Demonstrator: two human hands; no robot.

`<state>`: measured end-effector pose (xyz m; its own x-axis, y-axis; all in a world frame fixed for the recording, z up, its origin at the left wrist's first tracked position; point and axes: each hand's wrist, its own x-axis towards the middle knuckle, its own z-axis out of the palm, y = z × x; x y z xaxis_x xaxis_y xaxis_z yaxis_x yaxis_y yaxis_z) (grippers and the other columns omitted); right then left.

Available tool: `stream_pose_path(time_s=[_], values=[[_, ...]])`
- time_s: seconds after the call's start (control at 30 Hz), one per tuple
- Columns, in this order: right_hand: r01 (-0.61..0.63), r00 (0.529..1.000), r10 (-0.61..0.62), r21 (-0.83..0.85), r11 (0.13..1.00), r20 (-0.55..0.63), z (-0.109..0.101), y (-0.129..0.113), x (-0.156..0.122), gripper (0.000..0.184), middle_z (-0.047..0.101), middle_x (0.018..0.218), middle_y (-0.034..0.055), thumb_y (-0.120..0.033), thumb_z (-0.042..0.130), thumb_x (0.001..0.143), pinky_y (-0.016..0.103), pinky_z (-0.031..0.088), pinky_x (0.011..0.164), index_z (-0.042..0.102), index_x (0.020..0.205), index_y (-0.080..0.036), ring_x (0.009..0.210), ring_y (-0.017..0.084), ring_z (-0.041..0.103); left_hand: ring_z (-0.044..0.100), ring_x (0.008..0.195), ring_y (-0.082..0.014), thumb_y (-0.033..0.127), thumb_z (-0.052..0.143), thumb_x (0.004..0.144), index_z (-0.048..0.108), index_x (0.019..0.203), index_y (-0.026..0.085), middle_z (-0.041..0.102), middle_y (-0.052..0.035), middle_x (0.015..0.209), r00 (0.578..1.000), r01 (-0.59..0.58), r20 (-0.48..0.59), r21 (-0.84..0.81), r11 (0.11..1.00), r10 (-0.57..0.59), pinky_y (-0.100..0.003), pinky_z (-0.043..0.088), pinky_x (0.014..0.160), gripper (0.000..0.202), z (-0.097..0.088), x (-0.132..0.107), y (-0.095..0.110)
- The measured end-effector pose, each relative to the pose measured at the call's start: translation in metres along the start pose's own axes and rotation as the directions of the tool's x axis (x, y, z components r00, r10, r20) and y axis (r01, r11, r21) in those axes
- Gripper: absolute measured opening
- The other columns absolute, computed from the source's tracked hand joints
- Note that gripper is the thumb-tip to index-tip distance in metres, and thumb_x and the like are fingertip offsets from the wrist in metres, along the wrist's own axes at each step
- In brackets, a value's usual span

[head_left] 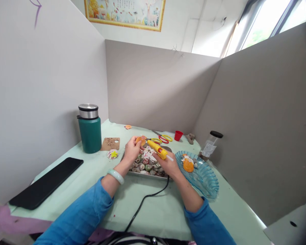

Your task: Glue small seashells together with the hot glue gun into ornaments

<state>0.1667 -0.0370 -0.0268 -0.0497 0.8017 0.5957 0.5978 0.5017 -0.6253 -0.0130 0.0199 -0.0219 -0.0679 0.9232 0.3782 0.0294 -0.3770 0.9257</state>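
My left hand (132, 149) pinches an orange shell (141, 140) above the far left part of a metal tray. In my right hand (167, 164) is a yellow hot glue gun (156, 149), its nozzle pointing left at the shell. Whether the nozzle touches the shell I cannot tell. A clear glue stick (169, 158) sticks out of the gun's back, and a black cord (145, 197) runs from it toward me. Below both hands, the metal tray (146, 176) holds many small shells (148, 167) and some white, red-speckled pieces (148, 154).
To the right, a blue scalloped plate (206, 182) carries orange and small shells beside a tilted black-lidded jar (210, 145). Scissors (165, 139) and a red cup (178, 135) lie behind the tray. Leftward stand a green bottle (90, 134), brown card (108, 144) and black slab (48, 182).
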Motion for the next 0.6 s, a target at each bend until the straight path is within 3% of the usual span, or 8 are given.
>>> stream_pose_path(time_s=[0.13, 0.37, 0.6], values=[[-0.025, 1.0, 0.025, -0.003, 1.0, -0.011, 0.0008, 0.0012, 0.0, 0.033, 0.061, 0.069, 0.0015, -0.049, 0.059, 0.082, 0.025, 0.042, 0.061, 0.063, 0.08, -0.016, 0.062, 0.015, 0.052, 0.057, 0.046, -0.0121, 0.033, 0.054, 0.08, 0.055, 0.092, 0.019, 0.062, 0.0019, 0.059, 1.0, 0.001, -0.002, 0.005, 1.0, -0.001, -0.02, 0.04, 0.043, 0.018, 0.0005, -0.0005, 0.0014], [-0.028, 0.999, 0.029, 0.037, 0.999, -0.038, 0.0021, 0.0032, 0.0, 0.036, 0.064, 0.074, 0.0026, -0.049, 0.06, 0.081, 0.026, 0.044, 0.062, 0.066, 0.09, -0.015, 0.063, 0.015, 0.053, 0.052, 0.04, -0.0111, 0.032, 0.053, 0.081, 0.054, 0.091, 0.019, 0.061, 0.0027, 0.055, 1.0, 0.023, 0.021, 0.031, 0.999, -0.023, -0.02, 0.038, 0.042, 0.017, -0.0002, -0.0008, 0.0031], [-0.044, 0.998, 0.045, 0.019, 0.999, -0.053, 0.0013, 0.0011, -0.0005, 0.036, 0.06, 0.066, 0.0009, -0.051, 0.059, 0.081, 0.025, 0.042, 0.057, 0.065, 0.081, -0.015, 0.058, 0.014, 0.05, 0.051, 0.038, -0.0108, 0.031, 0.055, 0.08, 0.054, 0.089, 0.019, 0.061, 0.0034, 0.054, 0.999, 0.04, 0.036, 0.019, 0.999, -0.041, -0.02, 0.036, 0.04, 0.016, -0.0002, -0.0013, 0.0033]])
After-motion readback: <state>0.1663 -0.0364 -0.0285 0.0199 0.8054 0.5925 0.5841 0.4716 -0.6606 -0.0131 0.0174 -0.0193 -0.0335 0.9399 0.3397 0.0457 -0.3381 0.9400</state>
